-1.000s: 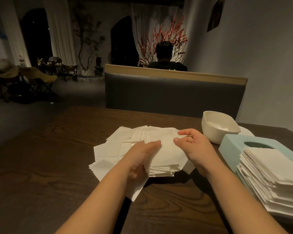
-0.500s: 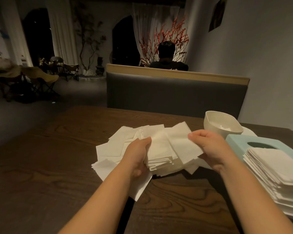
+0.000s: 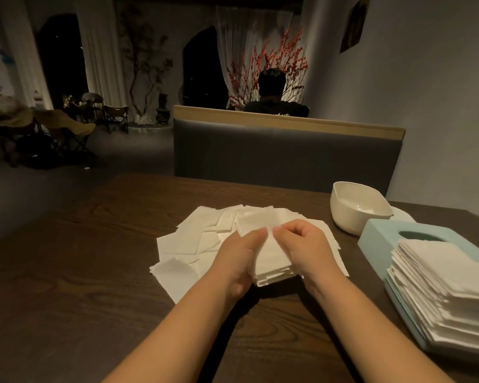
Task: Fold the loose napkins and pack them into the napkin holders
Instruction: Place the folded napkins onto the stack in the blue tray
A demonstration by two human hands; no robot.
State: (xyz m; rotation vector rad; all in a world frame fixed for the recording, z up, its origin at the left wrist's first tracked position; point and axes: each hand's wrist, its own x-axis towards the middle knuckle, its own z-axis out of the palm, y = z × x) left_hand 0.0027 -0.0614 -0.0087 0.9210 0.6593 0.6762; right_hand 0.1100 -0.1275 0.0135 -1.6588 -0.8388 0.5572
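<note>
Napkins lie fanned across the middle of the surface in the head view, and my two hands meet over a squared stack toward the near edge. My left hand cups the stack's left side, fingers laid along the top sheet; my right hand has its fingers curled, pinching that sheet's far edge. To fold cleanly I would bring the pinched edge toward me, match corners, then crease with the flat left hand. The blue holder sits at the right edge with a folded pile resting on it, a white bowl just behind.
</note>
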